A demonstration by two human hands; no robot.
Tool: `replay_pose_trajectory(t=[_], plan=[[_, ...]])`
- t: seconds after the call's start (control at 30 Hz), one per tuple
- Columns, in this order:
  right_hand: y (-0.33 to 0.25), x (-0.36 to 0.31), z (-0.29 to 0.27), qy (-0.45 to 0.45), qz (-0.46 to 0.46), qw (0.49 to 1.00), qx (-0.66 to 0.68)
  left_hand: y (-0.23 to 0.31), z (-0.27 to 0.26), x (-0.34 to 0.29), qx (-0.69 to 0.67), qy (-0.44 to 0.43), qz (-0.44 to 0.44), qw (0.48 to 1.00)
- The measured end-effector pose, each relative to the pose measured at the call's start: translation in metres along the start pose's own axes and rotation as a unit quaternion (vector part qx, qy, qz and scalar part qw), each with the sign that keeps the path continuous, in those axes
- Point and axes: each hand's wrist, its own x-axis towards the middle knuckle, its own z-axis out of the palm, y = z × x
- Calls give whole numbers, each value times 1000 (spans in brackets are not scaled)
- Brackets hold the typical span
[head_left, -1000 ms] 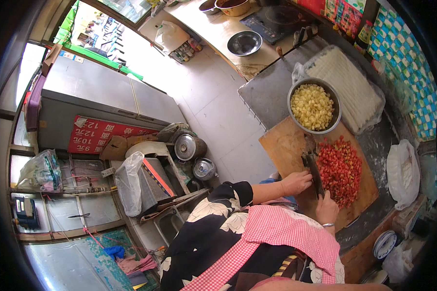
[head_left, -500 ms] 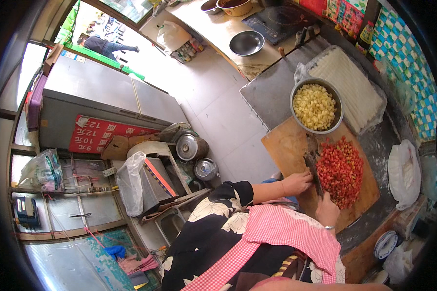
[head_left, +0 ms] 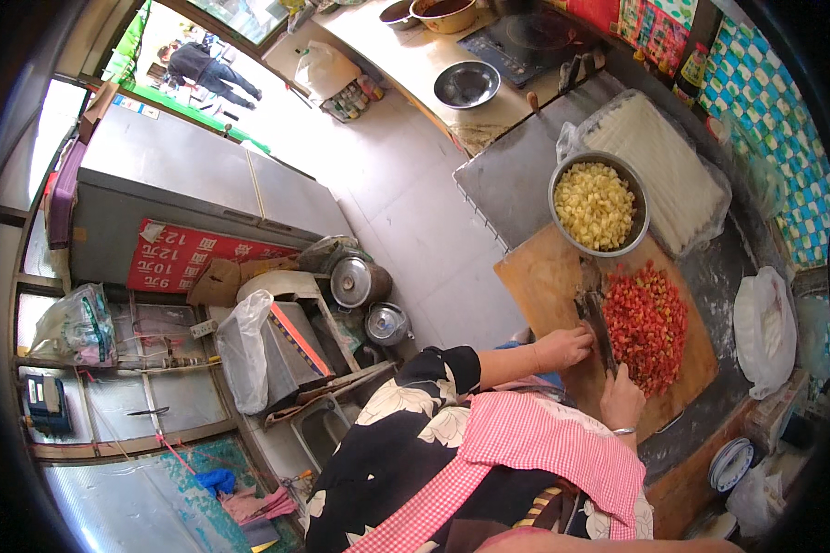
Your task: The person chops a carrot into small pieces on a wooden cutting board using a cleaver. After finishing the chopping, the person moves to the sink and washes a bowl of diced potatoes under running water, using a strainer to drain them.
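Observation:
My right hand (head_left: 622,403) grips the handle of a kitchen knife (head_left: 601,334), whose dark blade points away from me over a wooden cutting board (head_left: 535,276). Right beside the blade lies a wide heap of finely diced red pieces (head_left: 650,327), perhaps tomato or pepper. My left hand (head_left: 565,349) is on the blade's left side with its fingers bent together close to the steel; whatever is under them is hidden. At the board's far edge a round metal bowl (head_left: 646,217) holds pale yellow cubes (head_left: 595,205).
Behind the bowl lies a plastic-wrapped pack of white sticks (head_left: 650,166). A white plastic bag (head_left: 765,323) sits right of the board. Further off are a black pan (head_left: 468,85) and an induction cooker (head_left: 512,51). Lidded pots (head_left: 360,282) stand by the floor at left.
The knife blade has tilted, showing more of its flat side near my left fingers. Both hands stay almost in place. Outside the doorway, a person has shifted posture.

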Motion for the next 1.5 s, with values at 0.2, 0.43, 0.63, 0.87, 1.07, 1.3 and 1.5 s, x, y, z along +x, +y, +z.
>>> replay_pose_trajectory(t=[0.2,0.43,0.63,0.87,1.07,1.3,1.5], plan=[[-2,-1,1,-19,0,1000,-4,-3,2,0,-29,-3,5,1000],[-5,-2,0,-25,1,1000,12,-2,1,0,-13,35,10,999],[-6,-4,-3,-31,-5,999,5,0,0,0,6,34,-1,999],[-5,-2,0,-10,3,1000,1,1,1,-3,-8,35,3,999],[-5,-2,0,-35,-11,999,41,-1,-1,-2,-7,8,8,1000],[-2,-2,4,-30,8,999,26,-1,-4,-4,-4,-18,3,1000],[-10,0,4,-22,-1,1000,15,-9,7,-11,34,72,61,995]])
